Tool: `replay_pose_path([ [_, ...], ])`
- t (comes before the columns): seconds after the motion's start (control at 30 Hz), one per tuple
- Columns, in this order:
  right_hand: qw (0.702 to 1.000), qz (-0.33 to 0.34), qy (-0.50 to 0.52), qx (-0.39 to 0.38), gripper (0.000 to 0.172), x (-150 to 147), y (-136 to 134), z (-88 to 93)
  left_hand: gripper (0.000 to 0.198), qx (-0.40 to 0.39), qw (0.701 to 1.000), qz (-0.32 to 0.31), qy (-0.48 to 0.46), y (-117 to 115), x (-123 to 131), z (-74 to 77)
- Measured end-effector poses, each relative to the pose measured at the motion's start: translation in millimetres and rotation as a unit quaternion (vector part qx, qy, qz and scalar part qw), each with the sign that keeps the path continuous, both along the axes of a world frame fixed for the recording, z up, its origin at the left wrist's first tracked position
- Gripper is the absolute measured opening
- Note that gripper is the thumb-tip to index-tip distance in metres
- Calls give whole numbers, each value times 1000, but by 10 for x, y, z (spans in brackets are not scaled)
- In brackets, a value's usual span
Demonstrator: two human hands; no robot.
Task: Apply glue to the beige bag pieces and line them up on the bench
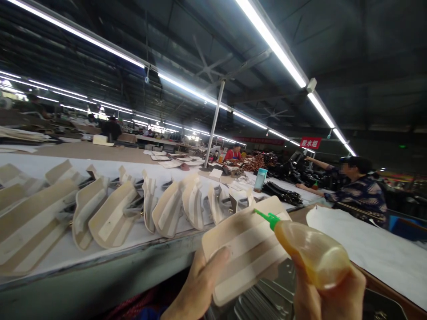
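Observation:
My left hand grips a cream-coloured panel with rounded corners by its lower left side, thumb on the face. Paler strips run across the panel, which is tilted toward me above the table edge. In my right hand is a squeeze bottle of amber liquid, held with its narrow green nozzle pointing left. The nozzle tip is at the panel's upper edge; whether it touches cannot be made out. The fingers behind the panel are hidden.
Several similar curved cream pieces stand in a row on the white-covered table to the left. A light-blue-lidded bottle and dark strips lie beyond. At right, a co-worker reaches over black items. A white sheet covers the right table.

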State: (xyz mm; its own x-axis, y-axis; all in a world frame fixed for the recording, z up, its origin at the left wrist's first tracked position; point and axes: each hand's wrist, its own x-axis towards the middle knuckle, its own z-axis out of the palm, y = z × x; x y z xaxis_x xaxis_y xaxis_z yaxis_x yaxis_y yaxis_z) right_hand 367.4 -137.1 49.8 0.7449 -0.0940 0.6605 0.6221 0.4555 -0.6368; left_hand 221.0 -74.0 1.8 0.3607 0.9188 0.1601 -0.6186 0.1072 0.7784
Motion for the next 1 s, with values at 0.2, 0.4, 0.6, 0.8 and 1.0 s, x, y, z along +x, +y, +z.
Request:
replay_pose_path([
  [0.2,998,36,-41,-17,49,-54,-33,-147,60,-1,1000,-7,-1,-9,4,14],
  [0.4,999,3,-4,-48,57,24,-52,-145,61,0,1000,-8,16,12,-31,1],
  [0.6,998,-57,-16,-3,53,188,-40,-51,54,7,1000,-14,17,18,-69,5],
  [0.8,999,-36,-29,-30,49,177,-107,-40,59,7,1000,-8,19,19,-73,3],
  [1.0,998,-49,-34,-16,57,130,-95,-95,58,-4,1000,-2,17,25,-90,19],
])
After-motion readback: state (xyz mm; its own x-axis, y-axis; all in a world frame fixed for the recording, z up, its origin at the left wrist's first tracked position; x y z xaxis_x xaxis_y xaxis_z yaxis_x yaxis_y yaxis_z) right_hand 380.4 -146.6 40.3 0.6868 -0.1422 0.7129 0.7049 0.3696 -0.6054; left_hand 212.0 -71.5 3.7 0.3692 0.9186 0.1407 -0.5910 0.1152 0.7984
